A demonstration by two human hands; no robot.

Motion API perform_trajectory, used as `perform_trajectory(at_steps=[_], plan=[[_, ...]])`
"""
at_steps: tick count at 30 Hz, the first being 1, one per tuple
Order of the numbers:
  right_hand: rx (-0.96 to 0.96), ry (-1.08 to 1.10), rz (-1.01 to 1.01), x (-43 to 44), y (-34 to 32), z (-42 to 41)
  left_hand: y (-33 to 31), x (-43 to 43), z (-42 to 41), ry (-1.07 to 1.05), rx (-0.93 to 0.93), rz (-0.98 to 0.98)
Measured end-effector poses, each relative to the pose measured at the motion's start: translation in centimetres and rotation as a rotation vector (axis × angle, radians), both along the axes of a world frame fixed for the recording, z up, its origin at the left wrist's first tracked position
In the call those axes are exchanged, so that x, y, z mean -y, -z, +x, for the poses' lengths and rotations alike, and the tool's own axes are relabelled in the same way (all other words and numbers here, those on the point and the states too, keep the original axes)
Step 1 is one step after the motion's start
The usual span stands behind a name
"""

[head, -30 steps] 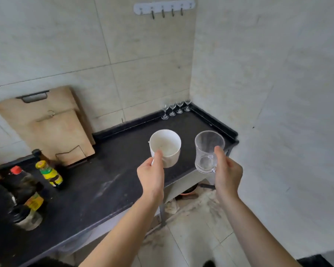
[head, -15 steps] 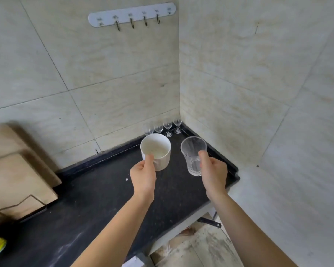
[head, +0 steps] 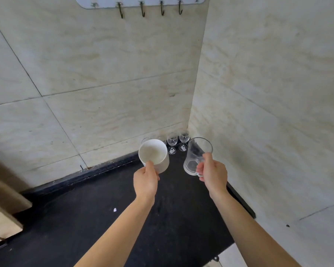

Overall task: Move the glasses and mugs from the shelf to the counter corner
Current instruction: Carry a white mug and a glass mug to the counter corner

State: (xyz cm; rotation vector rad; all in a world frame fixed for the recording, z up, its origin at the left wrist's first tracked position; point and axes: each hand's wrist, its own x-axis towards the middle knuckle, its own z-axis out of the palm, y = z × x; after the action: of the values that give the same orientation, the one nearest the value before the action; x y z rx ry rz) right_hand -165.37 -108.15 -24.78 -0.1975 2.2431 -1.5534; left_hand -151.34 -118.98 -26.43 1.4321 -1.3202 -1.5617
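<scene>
Only rims of two wine glasses [head: 145, 140] behind white mug [head: 154, 155].

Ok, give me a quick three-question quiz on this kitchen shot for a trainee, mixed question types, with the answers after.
1. True or false: the left hand holds the white mug.
2. The right hand holds: A) a clear glass mug, B) a bottle, C) a plate.
3. Fill in: the small stemmed glasses stand in the ____ of the counter.
Key: 1 true; 2 A; 3 corner.
</scene>
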Motion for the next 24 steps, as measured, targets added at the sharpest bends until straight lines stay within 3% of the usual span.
perform_trajectory(at_steps=[17,24], plan=[[0.213,-0.183,0.27,7.4,14.2,-13.9,12.9,4.2,-14.7,-0.028,0.259,0.469],[0.263,-0.249,0.25,10.2,18.0,-16.8,16.1,5.6,-19.9,-0.034,0.267,0.498]])
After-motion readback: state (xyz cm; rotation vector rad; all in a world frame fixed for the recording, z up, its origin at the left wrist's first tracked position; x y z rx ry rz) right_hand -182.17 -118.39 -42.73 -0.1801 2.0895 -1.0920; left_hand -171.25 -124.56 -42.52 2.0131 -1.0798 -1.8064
